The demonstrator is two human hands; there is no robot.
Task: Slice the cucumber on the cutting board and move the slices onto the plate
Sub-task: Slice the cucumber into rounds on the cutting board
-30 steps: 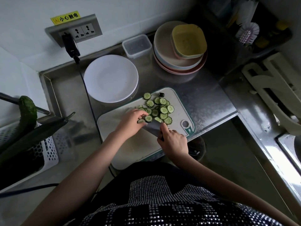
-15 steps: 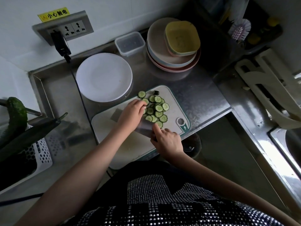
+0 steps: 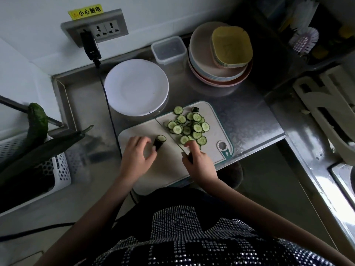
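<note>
A white cutting board (image 3: 169, 169) lies on the steel counter. Several round cucumber slices (image 3: 190, 127) are piled on its far right part, with a small dark end piece (image 3: 195, 109) beyond them. My left hand (image 3: 135, 155) grips a short uncut cucumber stub (image 3: 159, 142) at the board's left, cut face pointing toward the slices. My right hand (image 3: 197, 160) is closed on the handle of a knife (image 3: 169, 134), forefinger stretched along it. The blade stands on the board between stub and slices. Beyond the board sits an empty white plate (image 3: 136, 87).
A stack of plates and yellow bowls (image 3: 221, 56) and a clear lidded box (image 3: 169, 49) stand at the back. A wall socket with a black plug (image 3: 90, 45) trails its cable past the board. Whole cucumbers (image 3: 36, 127) lean in a white basket at left. A sink (image 3: 343, 179) lies right.
My left hand has drawn back to the left with the cucumber stub, away from the pile. The knife blade now stands between stub and slices. The camera view shifted.
</note>
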